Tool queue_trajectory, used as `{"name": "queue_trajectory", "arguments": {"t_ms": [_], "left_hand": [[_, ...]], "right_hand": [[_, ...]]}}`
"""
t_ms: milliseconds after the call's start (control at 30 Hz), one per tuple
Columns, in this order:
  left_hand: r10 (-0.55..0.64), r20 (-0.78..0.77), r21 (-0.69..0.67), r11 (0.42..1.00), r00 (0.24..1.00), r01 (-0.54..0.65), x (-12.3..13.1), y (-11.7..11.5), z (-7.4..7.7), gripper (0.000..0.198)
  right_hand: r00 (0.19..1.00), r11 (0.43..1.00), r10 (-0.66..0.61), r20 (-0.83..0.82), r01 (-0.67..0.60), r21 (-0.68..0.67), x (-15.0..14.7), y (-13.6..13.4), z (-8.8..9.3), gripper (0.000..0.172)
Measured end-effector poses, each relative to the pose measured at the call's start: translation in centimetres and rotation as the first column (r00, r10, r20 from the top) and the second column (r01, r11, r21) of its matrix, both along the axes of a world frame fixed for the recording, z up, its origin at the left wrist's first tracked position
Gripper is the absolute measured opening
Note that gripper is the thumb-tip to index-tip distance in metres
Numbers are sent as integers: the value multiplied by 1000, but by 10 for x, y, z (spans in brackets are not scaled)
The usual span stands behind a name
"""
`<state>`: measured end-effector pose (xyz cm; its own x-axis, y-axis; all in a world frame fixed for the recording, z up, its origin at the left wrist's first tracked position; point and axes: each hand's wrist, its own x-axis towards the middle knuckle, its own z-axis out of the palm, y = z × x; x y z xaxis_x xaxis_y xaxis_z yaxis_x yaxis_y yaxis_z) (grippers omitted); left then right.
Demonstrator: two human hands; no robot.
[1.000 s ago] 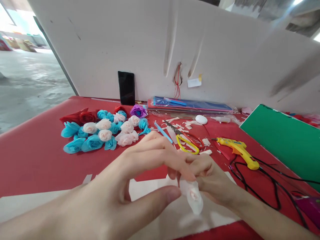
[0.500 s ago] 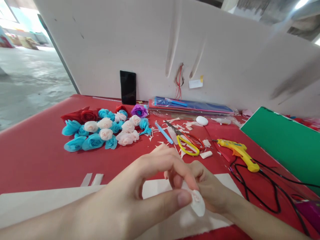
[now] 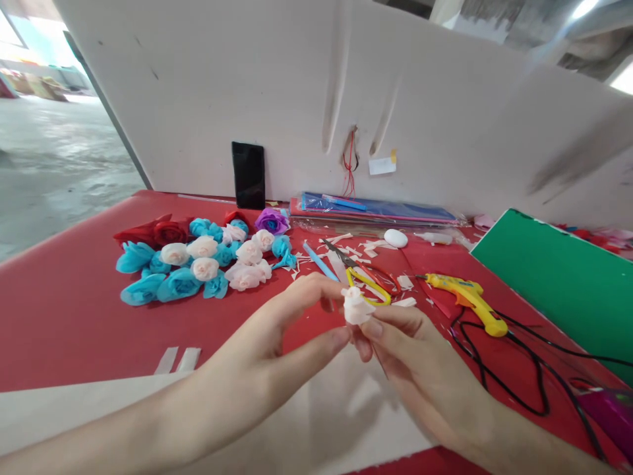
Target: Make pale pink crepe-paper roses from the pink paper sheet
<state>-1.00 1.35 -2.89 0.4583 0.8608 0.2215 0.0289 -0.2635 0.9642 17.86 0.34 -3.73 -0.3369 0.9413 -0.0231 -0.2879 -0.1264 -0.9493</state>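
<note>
Both of my hands meet over the red table (image 3: pixel 64 316) and hold a small white paper rose (image 3: pixel 357 307) upright between their fingertips. My left hand (image 3: pixel 277 343) pinches it from the left with thumb and curled fingers. From below and to the right, my right hand (image 3: pixel 420 369) grips the rose's base with closed fingers. A white paper sheet (image 3: pixel 316 422) lies on the table under both hands.
A pile of blue, white, red and purple paper roses (image 3: pixel 198 257) lies at the left. Yellow-handled scissors (image 3: pixel 366 284), a blue pen (image 3: pixel 319 261), a yellow glue gun (image 3: pixel 469 300) with black cord, paper scraps, a green board (image 3: pixel 558 277) and a black phone (image 3: pixel 248 175) against the wall surround the hands.
The hands have lifted the white rose and turned it upright; it was low and pointing down near the white sheet, and now it sits higher between the fingertips.
</note>
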Motion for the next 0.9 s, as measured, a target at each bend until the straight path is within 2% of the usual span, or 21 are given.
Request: {"name": "queue_trajectory", "arguments": {"t_ms": [200, 300, 367, 433, 500, 567, 700, 800, 867, 900], "left_hand": [[-49, 29, -17, 999, 998, 50, -2, -7, 2, 7], [-63, 28, -5, 998, 998, 63, -6, -8, 0, 9], [-21, -4, 7, 1000, 1000, 21, -9, -8, -2, 19], [20, -36, 24, 1000, 999, -20, -12, -7, -3, 33], [20, -36, 31, 999, 999, -19, -14, -7, -2, 43], [-25, 0, 15, 1000, 1000, 25, -16, -6, 2, 52], [-166, 59, -126, 977, 984, 172, -19, 0, 11, 59], [-182, 59, -195, 962, 981, 191, -18, 5, 15, 31], [-166, 77, -232, 956, 983, 180, -17, 6, 14, 12], [-158, 89, -261, 949, 983, 176, -17, 6, 14, 14]], "right_hand": [[1000, 1000, 4, -28, -4, -12, -3, -5, 3, 26], [999, 999, -35, 35, 35, -16, -2, -7, 3, 21], [990, 997, -78, 121, 80, -7, -1, -8, 4, 20], [968, 993, -114, 226, 101, 68, 0, -8, 8, 18], [936, 970, -157, 314, 85, 229, 1, -9, 13, 21], [900, 902, -230, 371, 53, 429, 3, -8, 19, 23], [849, 681, -344, 400, -68, 729, 8, -4, 23, 19], [842, 541, -381, 381, -131, 831, 11, 0, 23, 13], [841, 493, -369, 395, -183, 850, 13, 3, 25, 12], [837, 484, -358, 414, -213, 849, 14, 4, 26, 12]]}}
